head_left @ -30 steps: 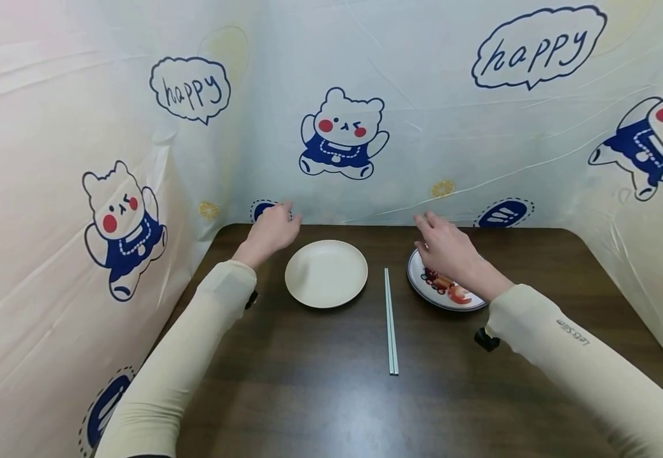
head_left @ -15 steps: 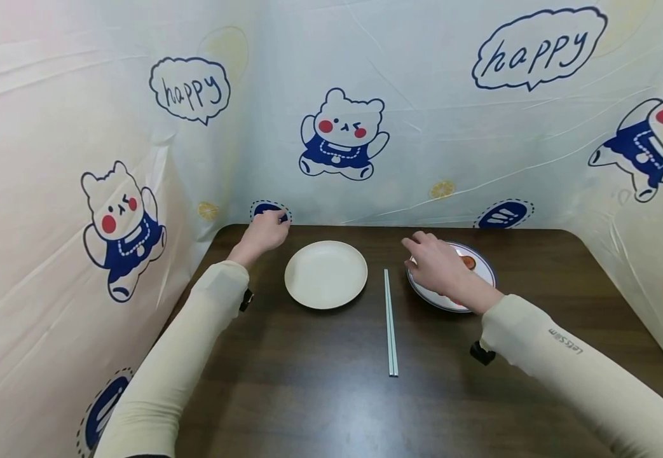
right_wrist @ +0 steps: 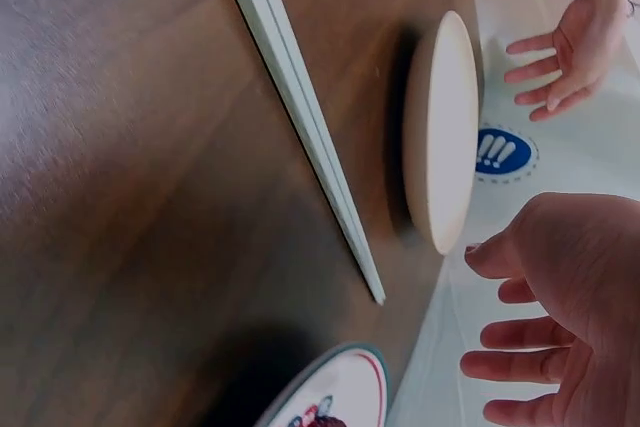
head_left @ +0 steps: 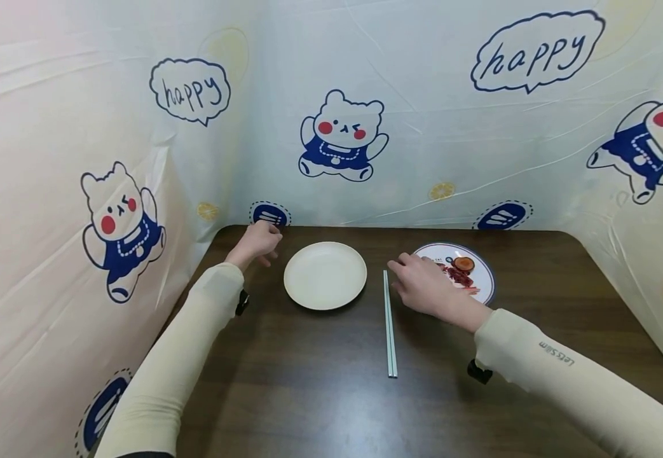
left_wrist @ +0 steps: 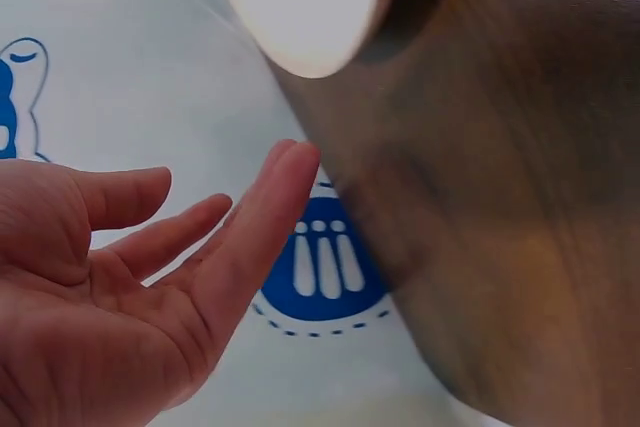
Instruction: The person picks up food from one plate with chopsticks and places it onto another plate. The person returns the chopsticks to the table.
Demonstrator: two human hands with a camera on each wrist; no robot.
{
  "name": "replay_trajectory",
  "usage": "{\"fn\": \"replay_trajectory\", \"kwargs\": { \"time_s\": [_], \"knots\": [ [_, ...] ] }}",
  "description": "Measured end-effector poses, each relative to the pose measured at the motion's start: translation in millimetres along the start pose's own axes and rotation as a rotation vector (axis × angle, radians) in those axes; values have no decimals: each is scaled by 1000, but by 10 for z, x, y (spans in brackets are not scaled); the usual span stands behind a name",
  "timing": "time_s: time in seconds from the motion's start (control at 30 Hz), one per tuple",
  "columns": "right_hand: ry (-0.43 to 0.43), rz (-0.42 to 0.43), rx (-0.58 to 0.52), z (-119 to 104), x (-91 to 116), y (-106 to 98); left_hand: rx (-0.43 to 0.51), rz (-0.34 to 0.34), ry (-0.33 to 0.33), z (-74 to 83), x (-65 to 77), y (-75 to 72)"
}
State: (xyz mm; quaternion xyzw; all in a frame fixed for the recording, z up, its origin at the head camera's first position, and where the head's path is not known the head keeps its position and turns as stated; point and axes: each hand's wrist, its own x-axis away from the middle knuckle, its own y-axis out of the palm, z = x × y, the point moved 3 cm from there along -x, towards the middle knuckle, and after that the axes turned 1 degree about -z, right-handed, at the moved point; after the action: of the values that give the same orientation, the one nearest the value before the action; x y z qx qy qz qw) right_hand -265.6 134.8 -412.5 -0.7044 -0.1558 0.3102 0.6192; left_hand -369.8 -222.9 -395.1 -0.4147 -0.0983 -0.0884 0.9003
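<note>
A cream plate (head_left: 325, 276) with nothing on it lies on the dark wooden table. My left hand (head_left: 257, 242) hovers to its left, fingers loosely bent and holding nothing; the left wrist view shows the palm and spread fingers (left_wrist: 262, 227). To the plate's right lies a pair of pale green chopsticks (head_left: 390, 324), side by side. My right hand (head_left: 426, 287) is above the table between the chopsticks and a blue-rimmed plate (head_left: 484, 280), partly covering that plate. Its fingers (right_wrist: 515, 365) are extended and empty in the right wrist view. Pieces of food (head_left: 464, 264) sit on the blue-rimmed plate.
A pale printed cloth (head_left: 411, 127) with bear drawings hangs behind the table and along both sides. The brown tabletop (head_left: 320, 388) stretches toward the person. Small black wrist cameras (head_left: 479, 371) sit under the sleeves.
My right hand has moved down and left from over the blue-rimmed plate toward the chopsticks, uncovering the food. My left hand has drawn slightly down and left. Plates and chopsticks stay put.
</note>
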Motion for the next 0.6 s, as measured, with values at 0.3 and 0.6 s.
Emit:
{"fn": "replay_trajectory", "kwargs": {
  "time_s": [0.3,0.6],
  "knots": [
    [-22,-53,24,-117,54,95,58,-67,-116,-220,-91,57],
    [-64,-100,29,-206,179,234,175,-172,-175,-333,-86,139]
  ]
}}
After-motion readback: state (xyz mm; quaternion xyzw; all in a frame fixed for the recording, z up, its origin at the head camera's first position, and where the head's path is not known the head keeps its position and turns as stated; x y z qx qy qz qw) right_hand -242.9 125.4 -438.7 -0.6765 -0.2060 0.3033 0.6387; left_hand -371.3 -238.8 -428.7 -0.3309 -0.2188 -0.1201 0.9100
